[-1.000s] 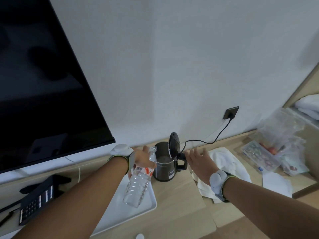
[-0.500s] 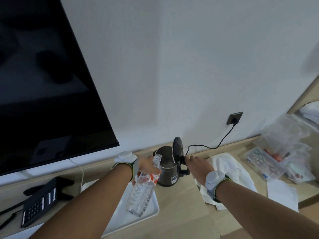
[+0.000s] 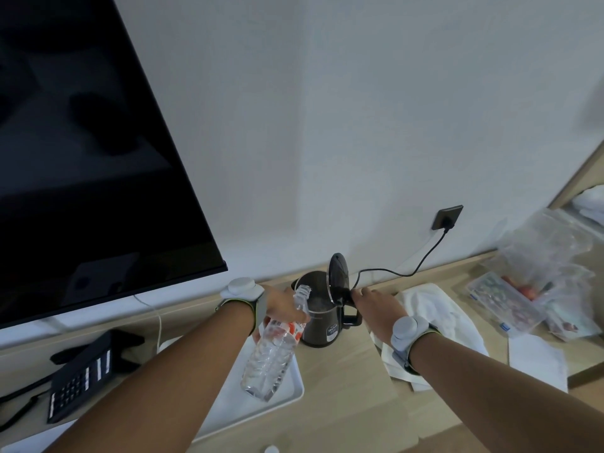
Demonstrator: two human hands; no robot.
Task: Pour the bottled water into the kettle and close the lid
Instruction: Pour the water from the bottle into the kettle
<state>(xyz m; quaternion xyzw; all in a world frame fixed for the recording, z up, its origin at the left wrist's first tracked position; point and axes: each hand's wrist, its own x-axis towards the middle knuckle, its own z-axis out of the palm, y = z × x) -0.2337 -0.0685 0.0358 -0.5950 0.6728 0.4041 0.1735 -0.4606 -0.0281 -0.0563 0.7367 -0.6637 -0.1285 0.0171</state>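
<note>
A dark electric kettle (image 3: 318,325) stands on the wooden counter with its round lid (image 3: 339,277) hinged upright. My left hand (image 3: 281,305) grips a clear plastic water bottle (image 3: 273,349) with a red label, tilted so its uncapped neck reaches over the kettle's open mouth. My right hand (image 3: 376,305) rests at the top of the kettle's handle, fingertips touching the base of the raised lid. Both wrists wear grey bands.
A white tray (image 3: 277,397) lies under the bottle. The kettle's black cord (image 3: 415,266) runs to a wall socket (image 3: 447,217). A white cloth (image 3: 438,308) and plastic bags (image 3: 542,273) lie right. A black phone (image 3: 78,377) sits left under a large dark screen (image 3: 81,158). A white cap (image 3: 271,449) lies near the front edge.
My right hand moved left from over the cloth to the kettle's handle and lid hinge. The bottle's neck came in over the kettle's mouth.
</note>
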